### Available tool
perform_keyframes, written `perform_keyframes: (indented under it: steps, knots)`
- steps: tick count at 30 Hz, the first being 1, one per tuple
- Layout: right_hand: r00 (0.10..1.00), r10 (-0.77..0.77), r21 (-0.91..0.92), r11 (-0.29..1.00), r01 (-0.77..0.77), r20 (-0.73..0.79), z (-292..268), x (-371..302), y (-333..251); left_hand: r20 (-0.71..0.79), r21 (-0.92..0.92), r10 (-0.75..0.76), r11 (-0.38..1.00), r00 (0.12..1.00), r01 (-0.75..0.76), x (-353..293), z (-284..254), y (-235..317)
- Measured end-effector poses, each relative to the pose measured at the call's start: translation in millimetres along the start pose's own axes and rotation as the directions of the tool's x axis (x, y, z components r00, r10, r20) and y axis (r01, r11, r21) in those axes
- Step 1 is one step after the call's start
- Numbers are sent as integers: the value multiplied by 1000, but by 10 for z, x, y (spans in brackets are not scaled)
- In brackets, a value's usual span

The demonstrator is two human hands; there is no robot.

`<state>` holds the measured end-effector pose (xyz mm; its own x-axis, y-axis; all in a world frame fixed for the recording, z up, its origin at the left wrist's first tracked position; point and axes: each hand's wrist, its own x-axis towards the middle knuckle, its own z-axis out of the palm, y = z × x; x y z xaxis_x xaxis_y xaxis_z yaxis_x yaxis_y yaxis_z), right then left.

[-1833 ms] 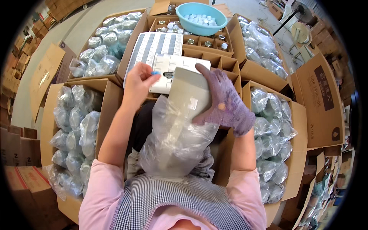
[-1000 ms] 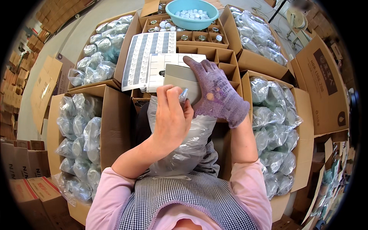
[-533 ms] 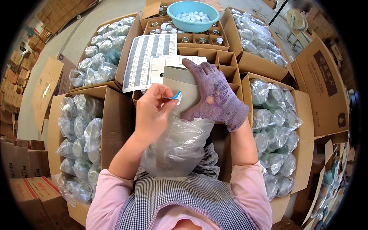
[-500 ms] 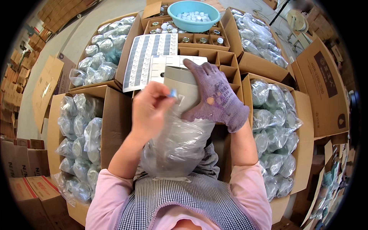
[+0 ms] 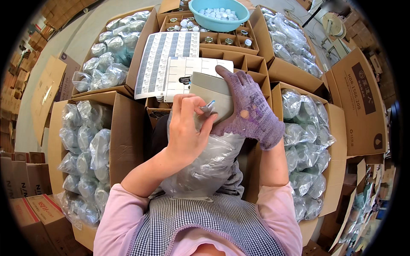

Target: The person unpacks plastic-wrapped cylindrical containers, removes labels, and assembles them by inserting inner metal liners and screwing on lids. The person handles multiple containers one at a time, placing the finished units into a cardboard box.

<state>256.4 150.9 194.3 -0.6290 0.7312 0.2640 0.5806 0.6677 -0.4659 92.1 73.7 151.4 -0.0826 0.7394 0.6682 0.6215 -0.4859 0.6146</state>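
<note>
In front of my lap my gloved right hand (image 5: 252, 106) is wrapped round a beige-grey rounded container (image 5: 209, 89) with a darker grey band at its top. The container's lower part sits in a clear plastic bag (image 5: 209, 158). My bare left hand (image 5: 188, 123) is pinched against the container's side. Between its thumb and fingers is a small silvery piece with a blue edge (image 5: 208, 106), too small to name for sure. Just beyond the container lie a white label sheet (image 5: 179, 70) with a dark label on it and a larger printed sheet (image 5: 149, 55).
Cartons of bag-wrapped items stand on both sides, such as the near left carton (image 5: 128, 132) and the near right carton (image 5: 335, 166). Ahead is a divided carton (image 5: 267, 83). A turquoise basin (image 5: 220, 25) of whitish caps rests on another carton holding bottles.
My left hand has moved right, closer to the container, and its fingers now meet the side. My right hand keeps its hold. The view has shifted slightly.
</note>
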Motion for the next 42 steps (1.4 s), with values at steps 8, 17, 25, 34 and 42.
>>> perform_keyframes:
  steps: [8, 17, 25, 34, 42]
  knots:
    - [1000, -13, 4, 1000, 13, -7, -21, 10, -22, 54, -199, -143, 968, 988, 151, -37, 16, -140]
    - [999, 32, -5, 999, -32, -3, -38, -15, -39, 370, -609, -439, 551, 819, 571, 172, -263, -254]
    - [993, 117, -10, 993, -117, 24, -99, -22, -125, 104, -103, -565, 813, 819, 574, 466, -135, -1944]
    - [986, 157, -14, 988, -157, 54, -73, 67, -58, 395, 151, -670, 723, 629, 675, 100, 970, -3417]
    - [991, 129, -60, 990, -128, 20, -40, 117, 24, 72, 488, -462, 789, 884, 373, 29, 1111, -3222]
